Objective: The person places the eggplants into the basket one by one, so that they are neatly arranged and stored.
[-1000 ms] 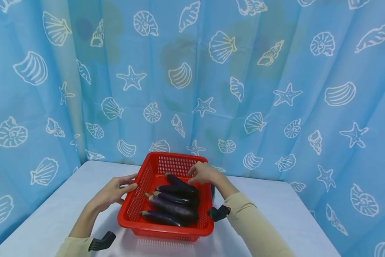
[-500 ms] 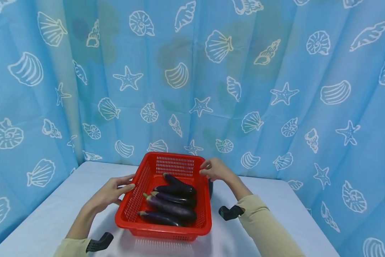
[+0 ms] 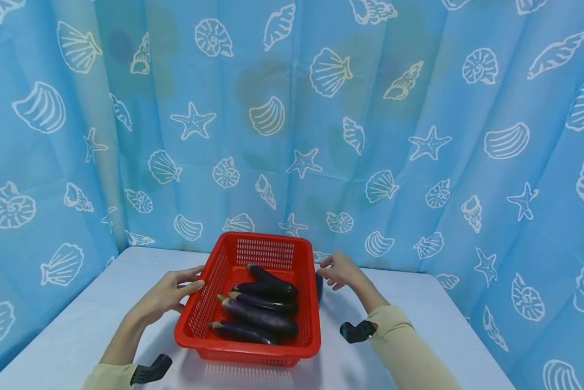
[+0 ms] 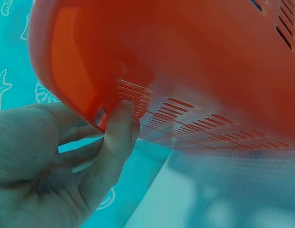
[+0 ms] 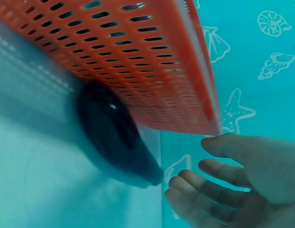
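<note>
A red plastic basket (image 3: 253, 357) with slotted walls stands on the table, holding several dark purple eggplants (image 3: 261, 317). On its left side my left hand (image 3: 167, 292) holds the rim; in the left wrist view the thumb (image 4: 120, 128) lies against the wall under the rim. My right hand (image 3: 343, 272) is off the basket's far right side, fingers slightly bent and holding nothing. Another eggplant (image 5: 114, 133) lies on the table against the basket's right wall, mostly hidden by the basket in the head view. The fingertips of my right hand are close to its narrow end in the right wrist view.
A white-covered table (image 3: 394, 325) spreads around the basket. Behind it and along both sides hangs a blue curtain (image 3: 272, 135) printed with white shells and starfish. A black wrist camera (image 3: 357, 331) sits on each forearm.
My right hand has moved from over the eggplants inside the basket, across the right rim, and down outside it near the eggplant on the table. My left hand stays at the rim.
</note>
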`<state>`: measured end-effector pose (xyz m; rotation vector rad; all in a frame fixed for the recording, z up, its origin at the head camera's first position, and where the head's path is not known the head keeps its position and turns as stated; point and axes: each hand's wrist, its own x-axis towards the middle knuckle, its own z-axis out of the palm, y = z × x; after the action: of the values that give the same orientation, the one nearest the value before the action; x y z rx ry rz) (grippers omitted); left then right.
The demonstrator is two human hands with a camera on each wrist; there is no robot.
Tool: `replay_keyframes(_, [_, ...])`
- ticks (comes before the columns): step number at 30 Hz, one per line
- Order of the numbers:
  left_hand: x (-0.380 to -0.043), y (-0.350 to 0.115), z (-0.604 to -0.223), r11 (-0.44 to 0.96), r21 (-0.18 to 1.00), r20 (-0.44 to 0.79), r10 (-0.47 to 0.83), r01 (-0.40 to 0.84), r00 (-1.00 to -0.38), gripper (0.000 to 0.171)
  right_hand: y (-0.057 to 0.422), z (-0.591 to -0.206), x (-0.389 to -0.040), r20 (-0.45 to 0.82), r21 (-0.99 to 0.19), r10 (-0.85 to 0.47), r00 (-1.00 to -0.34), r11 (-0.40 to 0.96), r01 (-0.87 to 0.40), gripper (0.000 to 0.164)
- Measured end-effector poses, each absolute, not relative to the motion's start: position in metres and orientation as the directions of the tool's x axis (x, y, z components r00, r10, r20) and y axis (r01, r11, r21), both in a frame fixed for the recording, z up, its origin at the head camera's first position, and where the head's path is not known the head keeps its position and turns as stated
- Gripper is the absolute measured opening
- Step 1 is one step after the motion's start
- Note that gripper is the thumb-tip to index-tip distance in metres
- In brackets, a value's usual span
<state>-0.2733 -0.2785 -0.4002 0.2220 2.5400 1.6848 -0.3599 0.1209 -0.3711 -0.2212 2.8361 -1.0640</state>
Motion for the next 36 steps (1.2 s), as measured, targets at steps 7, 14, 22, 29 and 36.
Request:
replay_keyframes(7, [-0.274, -0.277, -0.401, 0.381, 0.921, 0.012, 0.177, 0.080, -0.984, 0.068, 0.125, -0.388, -0.359, -0.100, -0.674, -0.135, -0.986, 0.738, -0.033, 0.040])
replay_keyframes(14, [-0.271, -0.277, -0.403, 0.372, 0.926, 0.000, 0.180, 0.068, -0.984, 0.071, 0.122, -0.403, -0.359, -0.150, -0.680, -0.095, -0.984, 0.733, 0.033, 0.049])
replay_keyframes(22, [-0.273, -0.277, -0.400, 0.382, 0.920, 0.021, 0.182, 0.090, -0.983, 0.070, 0.115, -0.413, -0.365, -0.176, -0.686, -0.056, -0.983, 0.722, 0.082, 0.056])
replay_keyframes(29, [-0.273, -0.278, -0.399, 0.393, 0.916, 0.014, 0.174, 0.082, -0.985, 0.069, 0.111, -0.420, -0.365, -0.203, -0.699, -0.021, -0.979, 0.703, 0.130, 0.034])
replay_keyframes(36, [-0.273, -0.279, -0.401, 0.387, 0.919, 0.005, 0.170, 0.071, -0.985, 0.070, 0.109, -0.419, -0.364, -0.195, -0.681, -0.021, -0.981, 0.723, 0.120, 0.034])
